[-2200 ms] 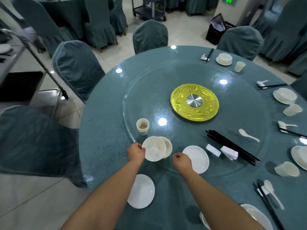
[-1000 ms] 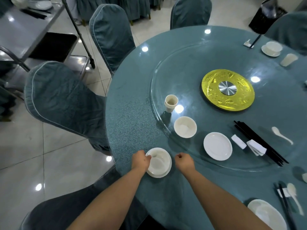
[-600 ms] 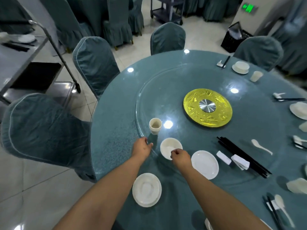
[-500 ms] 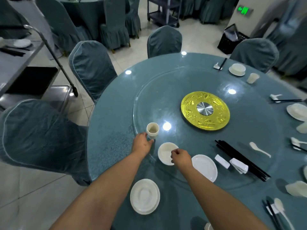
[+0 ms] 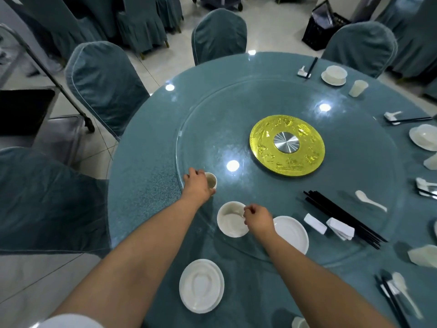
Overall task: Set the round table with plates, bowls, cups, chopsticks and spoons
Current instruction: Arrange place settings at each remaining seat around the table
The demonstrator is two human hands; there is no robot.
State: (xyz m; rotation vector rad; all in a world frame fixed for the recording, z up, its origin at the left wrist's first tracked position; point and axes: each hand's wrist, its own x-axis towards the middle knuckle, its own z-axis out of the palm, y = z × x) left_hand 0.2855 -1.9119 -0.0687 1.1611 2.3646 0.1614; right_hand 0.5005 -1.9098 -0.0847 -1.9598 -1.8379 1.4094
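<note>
Near the lower middle of the frame a white bowl (image 5: 233,219) sits on the glass turntable (image 5: 212,129), with nothing in it; just up and left of it stands a small cup (image 5: 211,181), its inside too shadowed to tell. At the bottom edge of the round table (image 5: 146,185) a plate (image 5: 201,288) carries a shallow dish, and a second, bare plate (image 5: 292,233) lies just right of the bowl on the glass. To the right lie a bundle of black chopsticks (image 5: 343,218) — too tight to count — one loose spoon (image 5: 369,201) and two white rests (image 5: 327,227). Along the right and upper right rim, four set places are in view, some cut by the frame. The left hand (image 5: 197,185) wraps its fingers round the cup's side. The right hand (image 5: 257,220) is curled, fingertips pinching the bowl's right rim.
</note>
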